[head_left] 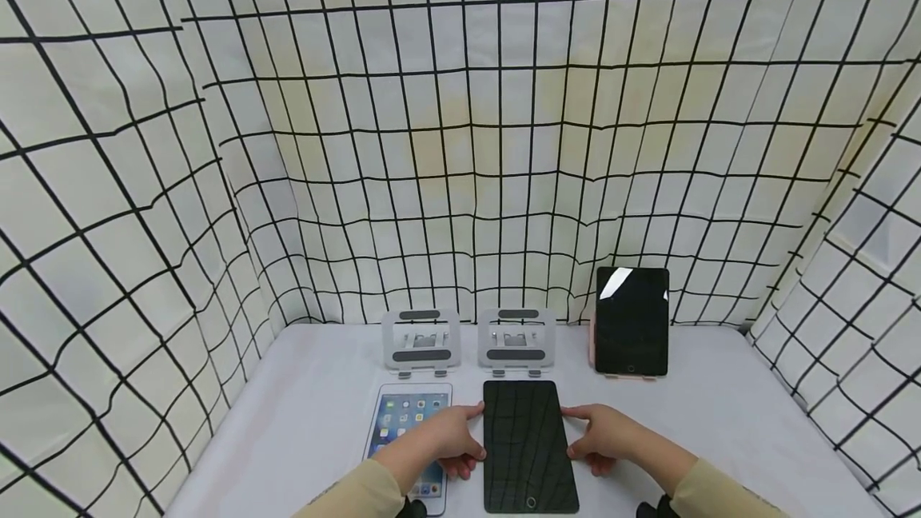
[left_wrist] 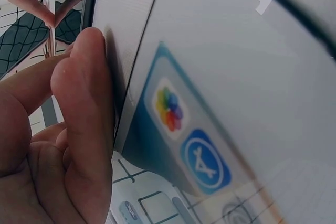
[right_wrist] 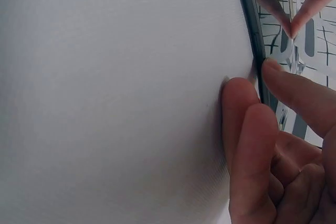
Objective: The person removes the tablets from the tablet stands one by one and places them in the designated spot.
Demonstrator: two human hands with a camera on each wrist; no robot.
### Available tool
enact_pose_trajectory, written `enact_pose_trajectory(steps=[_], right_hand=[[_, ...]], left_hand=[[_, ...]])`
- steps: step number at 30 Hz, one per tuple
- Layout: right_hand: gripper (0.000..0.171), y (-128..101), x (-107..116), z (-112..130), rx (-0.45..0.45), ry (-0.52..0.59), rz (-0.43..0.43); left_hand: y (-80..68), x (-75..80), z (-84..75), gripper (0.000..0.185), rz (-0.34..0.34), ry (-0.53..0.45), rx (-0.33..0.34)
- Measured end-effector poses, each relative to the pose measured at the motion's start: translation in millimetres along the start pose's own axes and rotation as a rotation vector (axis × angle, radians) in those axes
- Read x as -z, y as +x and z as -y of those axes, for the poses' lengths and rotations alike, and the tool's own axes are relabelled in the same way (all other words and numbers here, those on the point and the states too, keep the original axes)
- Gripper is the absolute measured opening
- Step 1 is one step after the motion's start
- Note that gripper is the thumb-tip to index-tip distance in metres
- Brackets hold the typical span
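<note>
While both hands pinched the long edges of the dark tablet [head_left: 528,444], it lay flat on the white surface [head_left: 719,430], just in front of the middle stand [head_left: 516,340]; the left hand [head_left: 439,440] held its left edge with curled fingers [left_wrist: 86,103], and the right hand [head_left: 604,438] held the right edge in the same way, its fingertips [right_wrist: 247,129] pressed against the thin rim. I judged the grip to be shallow, only on the edges; the glass could slip out if one side rose first. The lit tablet [head_left: 406,430] lay just beside it, partly under the left wrist; a careless lift could push or scratch it. The stand looked light and could tip from a knock; the third tablet [head_left: 631,321] on the right stood well apart.
</note>
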State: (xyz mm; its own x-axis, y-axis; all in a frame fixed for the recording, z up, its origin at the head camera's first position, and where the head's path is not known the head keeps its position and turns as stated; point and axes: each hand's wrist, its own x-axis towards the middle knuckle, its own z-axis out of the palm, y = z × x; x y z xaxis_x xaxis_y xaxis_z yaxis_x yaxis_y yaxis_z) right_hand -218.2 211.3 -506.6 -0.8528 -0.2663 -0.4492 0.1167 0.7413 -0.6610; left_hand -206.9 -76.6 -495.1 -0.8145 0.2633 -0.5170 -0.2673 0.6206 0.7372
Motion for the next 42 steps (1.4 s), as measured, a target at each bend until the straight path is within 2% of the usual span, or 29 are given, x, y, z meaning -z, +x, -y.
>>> enact_pose_trajectory(steps=[8,15,25,33,38,42], right_hand=[[0.069,-3.1,2.0,2.4,0.028,-0.081,-0.021],[0.067,-3.9,3.5,-1.1,0.052,-0.085,-0.021],[0.061,-5.9,13.1,-13.5,0.102,-0.016,-0.115],[0.057,-11.5,22.9,-20.4,0.124,0.023,-0.232],[0.058,-14.7,33.5,-21.0,0.107,0.049,-0.300],[0.060,-13.7,42.1,-27.1,0.140,0.060,-0.316]], left_hand=[[-0.5,-1.1,-0.6,0.077,0.004,0.000,0.004],[-1.4,-0.8,-2.0,0.076,0.003,-0.021,-0.007],[3.7,3.4,2.2,0.043,-0.125,-0.033,-0.142],[10.1,-1.3,-3.7,0.037,-0.186,-0.064,-0.206],[18.8,-9.4,-14.6,0.033,-0.246,-0.080,-0.245],[22.5,-15.5,-23.2,0.033,-0.269,-0.092,-0.287]])
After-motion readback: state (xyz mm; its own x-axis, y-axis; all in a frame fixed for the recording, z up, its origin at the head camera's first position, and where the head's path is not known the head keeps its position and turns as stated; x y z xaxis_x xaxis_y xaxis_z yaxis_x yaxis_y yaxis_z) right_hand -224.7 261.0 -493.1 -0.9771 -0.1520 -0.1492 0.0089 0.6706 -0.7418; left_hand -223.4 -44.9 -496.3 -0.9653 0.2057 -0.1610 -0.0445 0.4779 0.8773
